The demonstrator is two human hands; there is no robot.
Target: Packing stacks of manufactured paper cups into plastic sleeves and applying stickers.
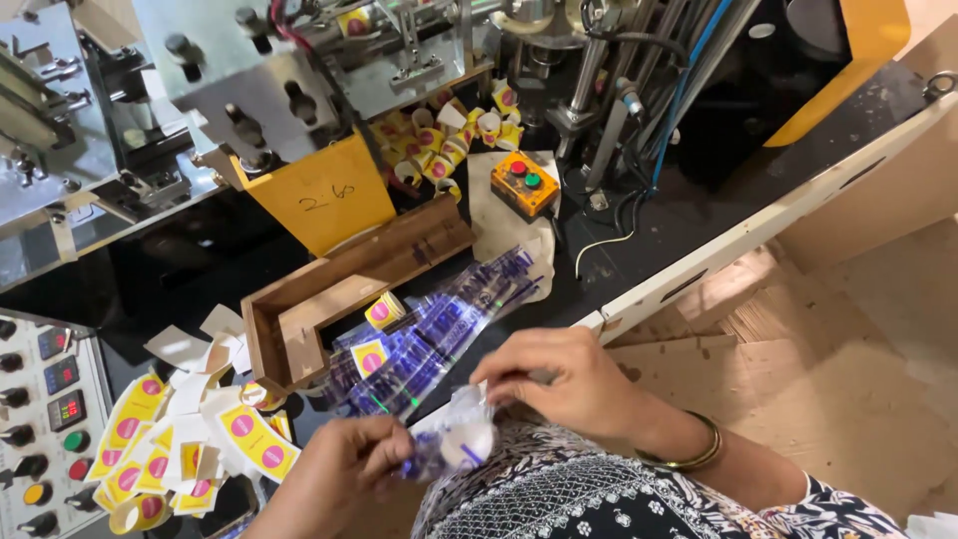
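Both my hands pinch one clear plastic bag with purple print [451,436], held close to my body over my patterned clothing. My left hand [334,479] grips its lower left edge. My right hand [559,384], with a gold bangle on the wrist, holds its upper right edge. Something white shows through the bag. Just beyond my hands, a loose pile of the same clear purple-printed bags [439,329] lies on the dark machine table [180,269].
A wooden tray [329,289] sits left of the bags. Flat yellow cup blanks with pink dots [190,439] are piled at lower left beside a control panel [45,419]. Formed paper cups [449,135] lie near an orange button box [525,182]. Cardboard sheets [848,379] lie at right.
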